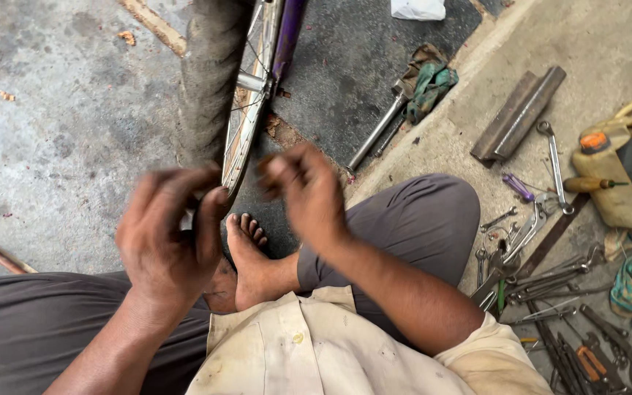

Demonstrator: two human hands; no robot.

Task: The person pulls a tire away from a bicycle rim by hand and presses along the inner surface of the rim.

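Against the lower end of the bicycle wheel (237,110), the left hand (168,234) curls its fingers (210,219) round the worn grey tyre (206,80), pinching it near the rim. Just right of the wheel, the right hand (309,194) hovers, blurred, fingers half bent; whether it holds anything I cannot tell. Below the wheel a bare foot (250,263) rests on the concrete. Well right of the wheel lie spanners (554,164), pliers (590,362), a steel angle bar (518,113) and an orange-capped bottle (612,175).
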